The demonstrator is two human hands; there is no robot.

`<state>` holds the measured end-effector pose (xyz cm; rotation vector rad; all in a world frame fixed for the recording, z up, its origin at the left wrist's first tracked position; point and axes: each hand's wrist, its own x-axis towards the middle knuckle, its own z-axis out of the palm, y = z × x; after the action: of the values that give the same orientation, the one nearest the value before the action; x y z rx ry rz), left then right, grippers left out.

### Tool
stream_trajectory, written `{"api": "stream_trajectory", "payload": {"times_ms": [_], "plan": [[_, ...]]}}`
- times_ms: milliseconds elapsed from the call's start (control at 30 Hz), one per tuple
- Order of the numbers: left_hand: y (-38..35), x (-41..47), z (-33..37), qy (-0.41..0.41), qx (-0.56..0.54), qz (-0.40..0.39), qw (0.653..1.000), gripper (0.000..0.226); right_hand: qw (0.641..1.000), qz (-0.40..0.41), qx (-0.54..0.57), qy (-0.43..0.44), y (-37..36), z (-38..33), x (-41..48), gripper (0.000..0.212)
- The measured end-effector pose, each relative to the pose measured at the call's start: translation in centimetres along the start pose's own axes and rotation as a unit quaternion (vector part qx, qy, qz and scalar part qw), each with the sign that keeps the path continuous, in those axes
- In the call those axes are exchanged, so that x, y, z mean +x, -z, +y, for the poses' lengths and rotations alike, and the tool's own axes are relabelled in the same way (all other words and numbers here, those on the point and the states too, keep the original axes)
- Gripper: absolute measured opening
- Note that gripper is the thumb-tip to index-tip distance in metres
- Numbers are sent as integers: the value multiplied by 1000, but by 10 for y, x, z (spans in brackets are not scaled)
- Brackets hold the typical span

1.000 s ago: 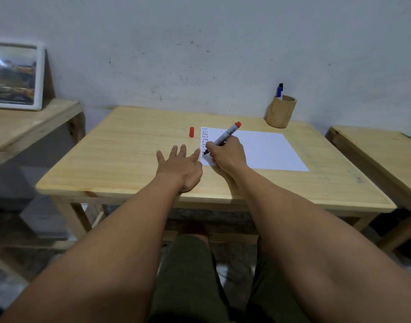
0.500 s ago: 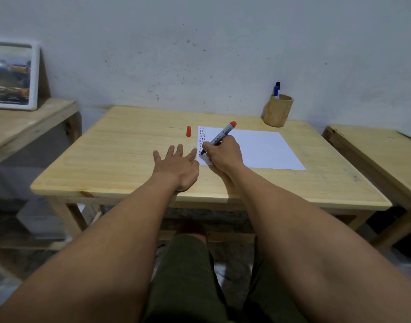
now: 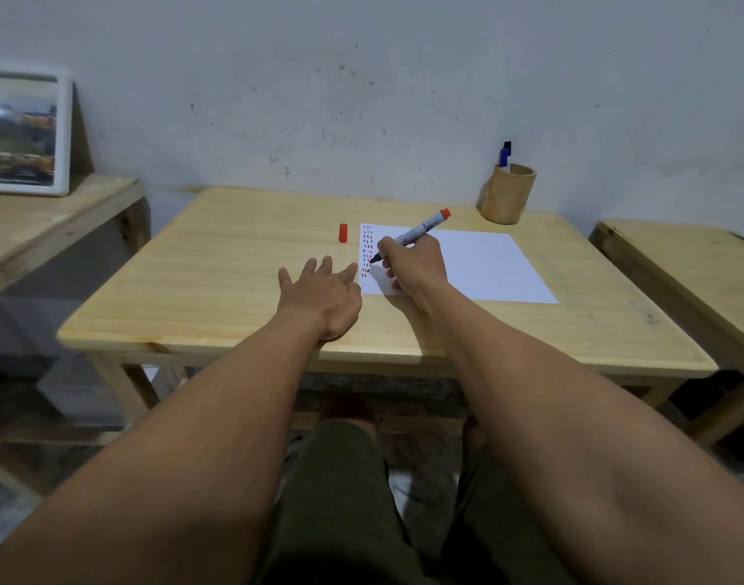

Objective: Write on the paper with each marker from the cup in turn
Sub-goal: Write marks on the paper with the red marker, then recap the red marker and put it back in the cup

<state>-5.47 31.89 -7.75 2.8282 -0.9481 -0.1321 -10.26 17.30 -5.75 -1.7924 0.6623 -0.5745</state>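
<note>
Head | right hand (image 3: 412,263) grips red marker (image 3: 412,235) | left hand (image 3: 322,295) flat, open | cap (image 3: 343,233) beside paper (image 3: 480,263)

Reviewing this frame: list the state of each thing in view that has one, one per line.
red marker: uncapped, held tilted, tip at the paper
red cap: off, standing on the table left of the paper
paper: flat, marks down its left edge
cup: upright, two markers inside
right hand: gripping the red marker
left hand: open, flat on the table
</note>
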Motion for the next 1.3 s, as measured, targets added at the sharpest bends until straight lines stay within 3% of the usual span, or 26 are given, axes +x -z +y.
{"api": "stream_trajectory", "payload": {"times_ms": [233,400,600,733,833,900,1067,1200,1300], "plan": [[11,9,1,38,-50,115,991,47,999,1,50,9,11,-16,9,18],[21,43,5,72,-126,147,978,44,992,3,121,-19,16,-35,18,23],[23,91,2,67,-135,157,976,48,991,12,132,-8,22,-38,36,18],[22,114,-2,68,-128,167,975,34,988,25,150,-8,24,-34,46,12],[23,121,-1,81,-164,166,969,26,981,35,190,-21,27,-35,50,20],[29,124,1,100,-240,175,949,25,975,42,215,-33,28,-36,52,22],[58,129,18,108,-470,213,850,20,962,58,264,-33,31,-41,54,16],[80,129,33,103,-563,215,792,8,953,65,296,-18,39,-50,52,18],[91,129,46,87,-601,186,772,7,946,66,316,-6,45,-58,50,18]]}}
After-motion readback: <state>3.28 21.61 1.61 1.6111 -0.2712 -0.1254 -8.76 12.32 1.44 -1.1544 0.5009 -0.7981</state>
